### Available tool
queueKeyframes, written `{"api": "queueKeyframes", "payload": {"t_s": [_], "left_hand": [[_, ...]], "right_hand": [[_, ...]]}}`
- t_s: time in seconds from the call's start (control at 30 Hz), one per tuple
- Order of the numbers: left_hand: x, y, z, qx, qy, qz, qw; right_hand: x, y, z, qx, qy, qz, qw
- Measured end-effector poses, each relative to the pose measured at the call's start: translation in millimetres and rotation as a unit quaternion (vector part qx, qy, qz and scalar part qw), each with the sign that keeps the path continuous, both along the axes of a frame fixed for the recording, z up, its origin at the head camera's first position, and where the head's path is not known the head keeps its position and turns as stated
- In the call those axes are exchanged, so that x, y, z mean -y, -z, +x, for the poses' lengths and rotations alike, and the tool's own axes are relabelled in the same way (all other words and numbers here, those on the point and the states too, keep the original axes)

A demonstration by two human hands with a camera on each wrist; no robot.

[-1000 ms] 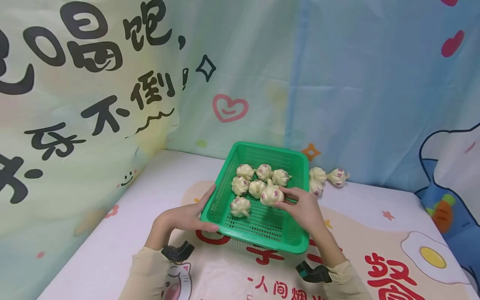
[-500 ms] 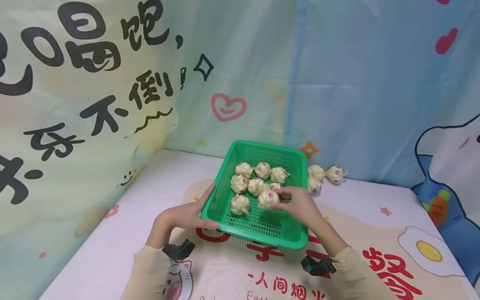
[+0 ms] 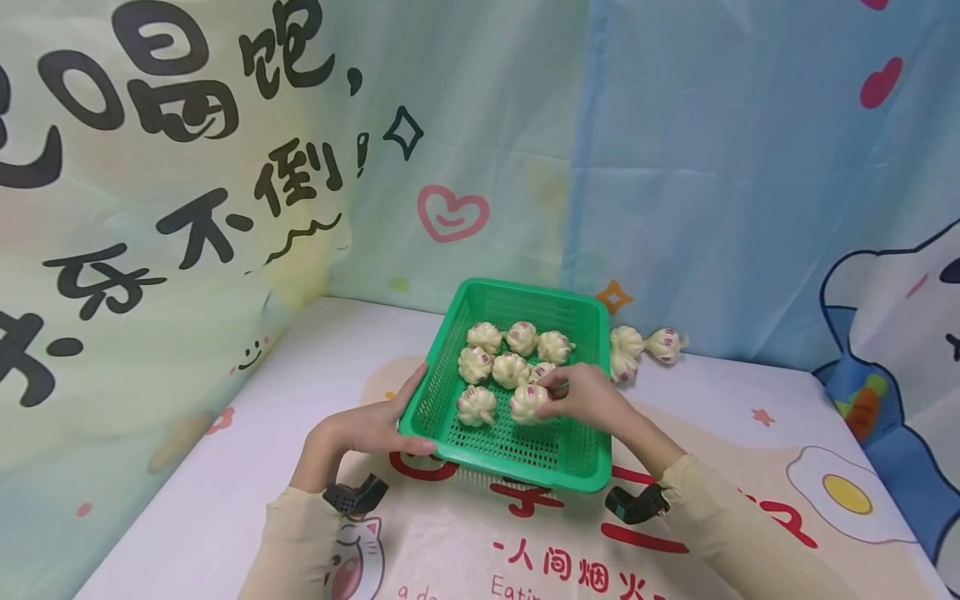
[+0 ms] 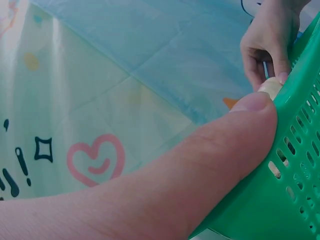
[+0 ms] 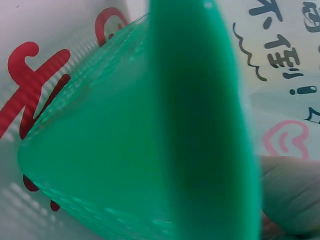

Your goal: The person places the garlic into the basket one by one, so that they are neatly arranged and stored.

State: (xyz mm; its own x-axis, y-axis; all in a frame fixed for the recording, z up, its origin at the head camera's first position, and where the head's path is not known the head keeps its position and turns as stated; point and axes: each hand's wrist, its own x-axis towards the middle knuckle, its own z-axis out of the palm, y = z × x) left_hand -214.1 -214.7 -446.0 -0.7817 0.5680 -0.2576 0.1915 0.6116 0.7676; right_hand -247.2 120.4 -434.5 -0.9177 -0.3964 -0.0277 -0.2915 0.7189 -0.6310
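A green plastic basket [image 3: 504, 468] with slotted walls holds several garlic bulbs [image 3: 476, 365], whitish with purple marks. My left hand [image 3: 371, 427] grips its near left corner; in the left wrist view the thumb [image 4: 235, 135] lies against the rim and the other fingers are out of sight. Inside the basket, my right hand [image 3: 594, 400] pinches one garlic bulb [image 3: 528, 404] between thumb and fingers, low over the basket floor at the front of the group. Whether that bulb touches the floor I cannot tell. The right wrist view is mostly filled by the basket's wall [image 5: 110, 150].
Behind the basket's right side, a few more garlic bulbs [image 3: 666, 345] lie on the table by the backdrop curtain [image 3: 697, 208]. A printed cloth [image 3: 450, 550] with red lettering and a fried-egg picture covers the table. The curtain closes off the back and left.
My right hand has brought its garlic bulb slightly toward me, uncovering another bulb behind it. My left hand keeps its place on the basket. The head view has shifted a little.
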Motion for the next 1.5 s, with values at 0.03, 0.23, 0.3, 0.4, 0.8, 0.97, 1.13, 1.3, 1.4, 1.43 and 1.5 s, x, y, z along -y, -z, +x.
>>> {"api": "queueKeyframes", "payload": {"t_s": [0.03,0.23,0.3,0.4,0.8,0.97,1.13,1.3,1.4,1.43,1.5], "left_hand": [[0.0,0.2,-0.4,0.000,0.001,0.001,1.0000],[-0.3,0.6,-0.3,0.000,0.000,-0.001,1.0000],[-0.3,0.6,-0.1,-0.002,-0.001,-0.002,1.0000],[-0.1,0.6,-0.5,-0.005,-0.003,-0.005,1.0000],[1.1,-1.6,0.2,-0.005,-0.006,-0.009,0.9999],[0.4,-0.8,0.1,-0.005,-0.009,-0.010,0.9999],[-0.3,-0.2,-0.2,-0.005,-0.009,-0.010,0.9999],[0.1,-0.9,-0.5,-0.009,-0.003,-0.010,0.9999],[0.3,-1.2,-0.5,-0.006,-0.001,-0.010,0.9999],[0.3,-1.2,-0.4,-0.006,-0.001,-0.010,0.9999],[0.1,-1.4,0.2,-0.004,-0.001,-0.009,1.0000]], "right_hand": [[1,-0.1,-1.7,0.001,-0.005,0.003,1.0000],[7,-3.4,-11.1,0.027,-0.023,0.021,0.9992],[9,-3.3,-13.7,0.034,-0.031,0.030,0.9985],[10,-2.4,-15.9,0.042,-0.042,0.039,0.9975],[12,-11.6,-25.1,0.068,-0.053,0.050,0.9950],[14,-9.0,-27.7,0.058,-0.069,0.046,0.9948],[16,-7.8,-24.4,0.033,-0.086,0.034,0.9952],[20,-4.6,-24.2,0.033,-0.071,0.019,0.9968],[23,-0.6,-25.6,0.049,-0.055,0.014,0.9972],[25,-0.2,-25.7,0.051,-0.051,0.015,0.9973],[27,-0.1,-25.5,0.052,-0.046,0.017,0.9974]]}}
